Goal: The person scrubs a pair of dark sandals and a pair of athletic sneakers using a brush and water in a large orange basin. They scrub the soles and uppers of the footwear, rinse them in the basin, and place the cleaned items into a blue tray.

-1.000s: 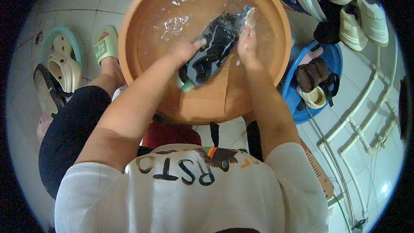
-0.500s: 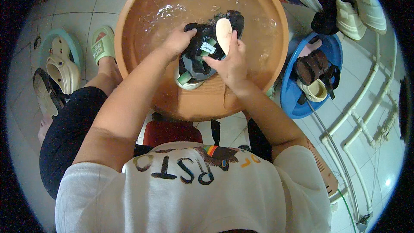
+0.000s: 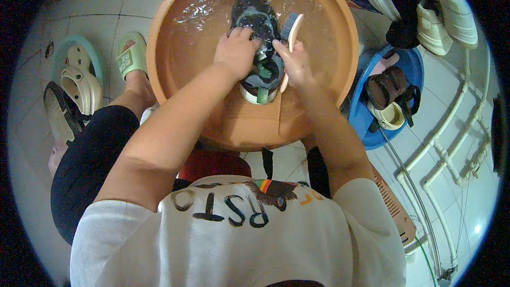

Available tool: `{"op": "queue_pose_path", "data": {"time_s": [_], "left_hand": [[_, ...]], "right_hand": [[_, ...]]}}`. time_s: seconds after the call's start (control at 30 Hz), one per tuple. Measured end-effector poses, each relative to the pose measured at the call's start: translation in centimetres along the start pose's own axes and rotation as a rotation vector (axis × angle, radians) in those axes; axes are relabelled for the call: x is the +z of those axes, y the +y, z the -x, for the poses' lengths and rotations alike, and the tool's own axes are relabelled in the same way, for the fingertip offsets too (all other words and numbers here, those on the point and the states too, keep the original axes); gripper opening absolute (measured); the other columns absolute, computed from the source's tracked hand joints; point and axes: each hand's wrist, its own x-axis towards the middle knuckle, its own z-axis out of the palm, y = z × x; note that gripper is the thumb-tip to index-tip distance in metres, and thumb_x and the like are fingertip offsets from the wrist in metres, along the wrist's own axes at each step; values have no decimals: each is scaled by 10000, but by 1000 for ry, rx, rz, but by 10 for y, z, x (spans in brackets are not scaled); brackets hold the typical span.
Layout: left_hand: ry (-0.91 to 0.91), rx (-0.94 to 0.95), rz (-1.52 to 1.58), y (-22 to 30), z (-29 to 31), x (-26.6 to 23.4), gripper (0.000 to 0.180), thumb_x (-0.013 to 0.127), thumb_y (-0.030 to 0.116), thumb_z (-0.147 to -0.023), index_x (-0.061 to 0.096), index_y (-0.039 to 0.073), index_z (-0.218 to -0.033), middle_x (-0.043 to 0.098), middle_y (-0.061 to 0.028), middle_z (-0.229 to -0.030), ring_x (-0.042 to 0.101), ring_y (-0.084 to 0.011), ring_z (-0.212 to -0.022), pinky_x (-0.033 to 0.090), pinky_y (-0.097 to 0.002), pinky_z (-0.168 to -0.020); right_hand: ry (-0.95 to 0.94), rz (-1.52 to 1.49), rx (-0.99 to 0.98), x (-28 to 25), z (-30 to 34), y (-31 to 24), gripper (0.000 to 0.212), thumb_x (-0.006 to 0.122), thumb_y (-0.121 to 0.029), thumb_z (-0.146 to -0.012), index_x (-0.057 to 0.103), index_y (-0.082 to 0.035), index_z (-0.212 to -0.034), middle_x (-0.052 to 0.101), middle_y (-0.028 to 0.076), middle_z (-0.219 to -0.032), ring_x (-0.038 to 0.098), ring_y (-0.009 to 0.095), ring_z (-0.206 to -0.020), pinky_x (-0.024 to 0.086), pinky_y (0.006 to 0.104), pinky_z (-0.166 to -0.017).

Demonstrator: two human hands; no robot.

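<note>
— So where's the shoe?

— Middle of the orange tub (image 3: 153, 69), slightly far of center. Dark shoe (image 3: 253, 8), toe pointing far, heel near, green tab (image 3: 262, 95) at the heel. Heel sits by the far edge of the ridged panel (image 3: 252, 114).

— Left hand?

— Left hand (image 3: 237, 53) is on the shoe's upper, left side. Fingers bent over it; can't tell if they pinch it or just press.

— Right?

— Right hand (image 3: 296, 64) has its fingers closed around a pale-backed brush (image 3: 293, 34). Brush stands on edge, dark bristles facing left, just beside the shoe's right edge. Thumb tip is right at the shoe; contact unclear.

— Room to move?

— Wide water left of the left hand, up to the left rim. Decent water between brush and right rim. Toe to far rim: a narrower strip. Near side: ridged panel, then the near rim.

— Outside the rim?

— Right: blue basin (image 3: 364, 133) with brown sandal (image 3: 386, 87) and cream clog (image 3: 389, 118), close by. Left: green slipper (image 3: 129, 64) on a foot, near the rim.
</note>
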Motion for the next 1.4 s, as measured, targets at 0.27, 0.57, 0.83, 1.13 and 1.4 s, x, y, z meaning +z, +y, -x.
{"op": "queue_pose_path", "data": {"time_s": [0.27,0.57,0.83,1.13,1.4], "left_hand": [[252,-673,1623,-50,-29,-3,297,488,349,-897,598,93,-1000,617,-73,-986,570,-233,-854,450,-399,-750],[697,-802,1473,-65,-36,31,727,622,451,-791,317,52,-1315,405,-198,-1262,410,-325,-1173,322,-437,-1000],[-256,-1014,1306,-80,-9,45,506,554,537,-822,617,74,-1017,620,-68,-851,501,-144,-524,405,-279,-466],[215,-693,2496,-68,-23,-7,377,678,192,-773,521,80,-1097,603,-109,-971,590,-282,-922,494,-451,-808],[585,-569,2637,-61,-55,40,152,433,174,-942,506,75,-1029,584,-129,-890,593,-232,-781,527,-394,-692]], "right_hand": [[-55,272,66,-21,5,-4,563,681,-67,-690,413,14,-1179,576,93,-1014,553,197,-928,443,310,-837],[108,1207,-219,32,41,-104,722,718,-325,-650,423,-63,-1254,567,229,-1047,546,357,-1003,425,415,-867],[124,1358,-218,77,17,-59,890,698,-432,-642,296,-30,-1327,526,231,-1033,561,372,-931,478,425,-781],[112,1137,-405,71,9,-40,900,714,-286,-610,268,-16,-1344,528,252,-1111,558,398,-967,466,428,-832],[100,571,-520,57,48,-8,865,691,-128,-609,248,45,-1332,470,265,-1220,496,353,-1126,400,379,-937]]}}
